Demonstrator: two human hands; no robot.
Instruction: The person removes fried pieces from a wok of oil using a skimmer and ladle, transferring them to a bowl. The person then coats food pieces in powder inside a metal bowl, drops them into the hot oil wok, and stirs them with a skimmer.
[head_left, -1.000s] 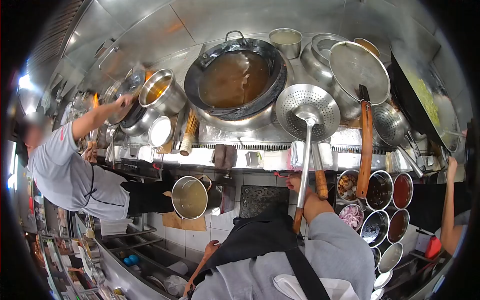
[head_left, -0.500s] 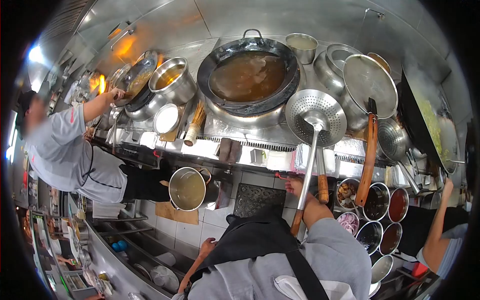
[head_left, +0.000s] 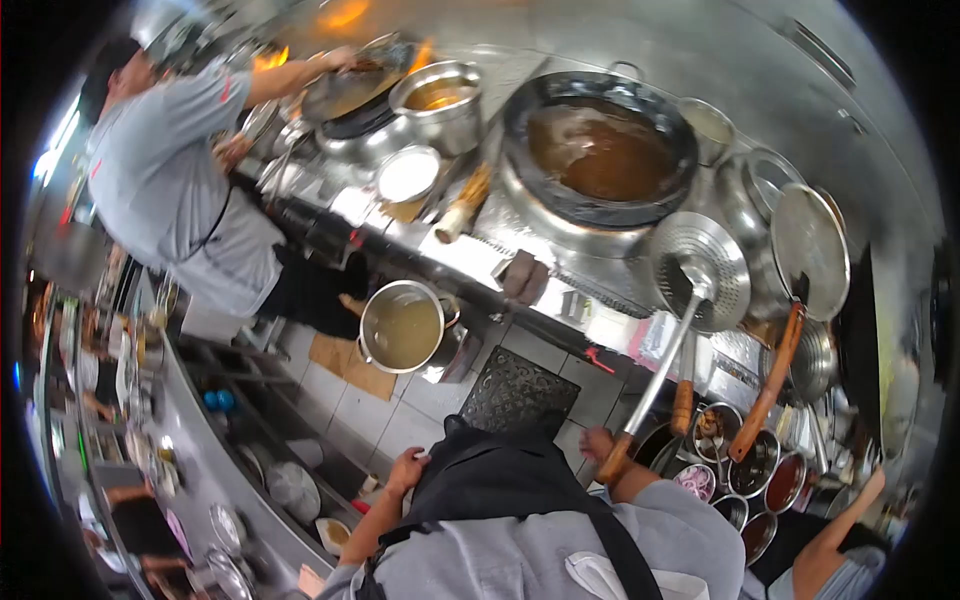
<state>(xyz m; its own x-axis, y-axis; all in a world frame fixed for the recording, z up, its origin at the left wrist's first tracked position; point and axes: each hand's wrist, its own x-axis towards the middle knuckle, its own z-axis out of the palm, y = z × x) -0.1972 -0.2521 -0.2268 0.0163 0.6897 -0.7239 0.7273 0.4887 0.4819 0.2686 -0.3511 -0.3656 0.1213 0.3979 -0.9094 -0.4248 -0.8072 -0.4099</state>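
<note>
My left hand (head_left: 408, 467) hangs beside the black apron (head_left: 510, 470), its fingers loosely bent and apart with nothing visible in them. On the apron's other side is my right hand (head_left: 598, 444), small and blurred, close to the wooden handle end of a large perforated ladle (head_left: 700, 272); what its fingers do is unclear. The ladle leans over the stove edge. A red valve handle (head_left: 598, 361) sits above my right hand, apart from it. Behind the ladle, a black wok (head_left: 600, 150) holds brown liquid.
At left a co-worker (head_left: 180, 170) reaches over a wok (head_left: 345, 95) near flames. A pot of cloudy liquid (head_left: 403, 327) stands by the stove front. Sauce containers (head_left: 785, 482) are at lower right, near another person's arm (head_left: 830, 530). A fine strainer (head_left: 810, 250) rests at right.
The view has turned, so the stove now slants down to the right. My right hand has come away from the red valve handle toward my body. The co-worker's arm still reaches over the wok.
</note>
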